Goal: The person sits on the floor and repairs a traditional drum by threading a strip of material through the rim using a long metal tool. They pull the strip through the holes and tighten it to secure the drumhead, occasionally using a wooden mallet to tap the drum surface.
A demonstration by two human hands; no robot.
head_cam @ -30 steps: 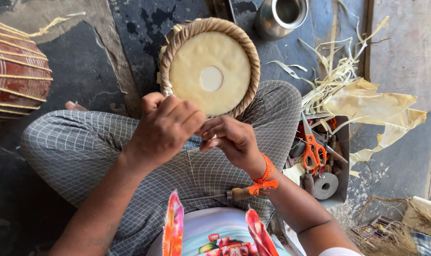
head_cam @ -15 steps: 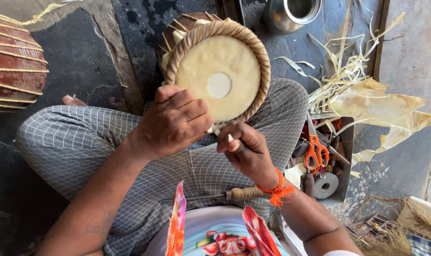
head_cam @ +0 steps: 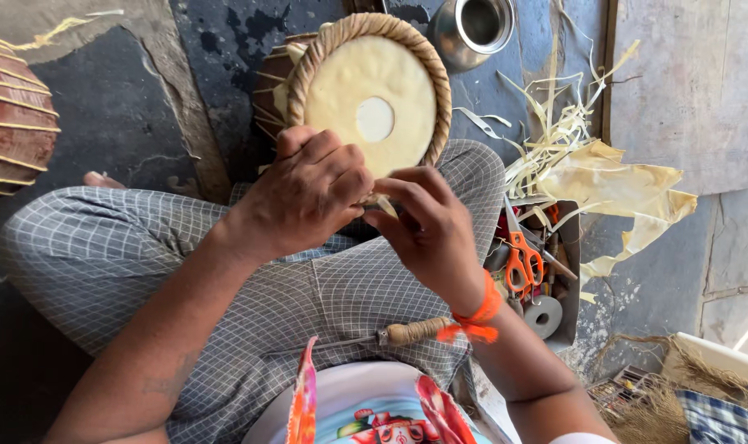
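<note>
A small drum with a pale skin head and a braided rim lies tilted against my crossed legs. My left hand is closed over the near rim of the drum. My right hand is beside it, fingers pinched on a pale strip at the same rim spot. What exactly sits between the fingers is hidden. An orange thread band is tied around my right wrist. A wooden-handled awl rests on my lap.
A red-brown drum body lies at the far left. A steel cup stands at the top. Pale hide scraps and strips lie at right. A tray holds orange scissors and a tape roll.
The drum has been drawn closer and tilted, and both hands have moved up together onto its near rim. The right hand now pinches at the edge.
</note>
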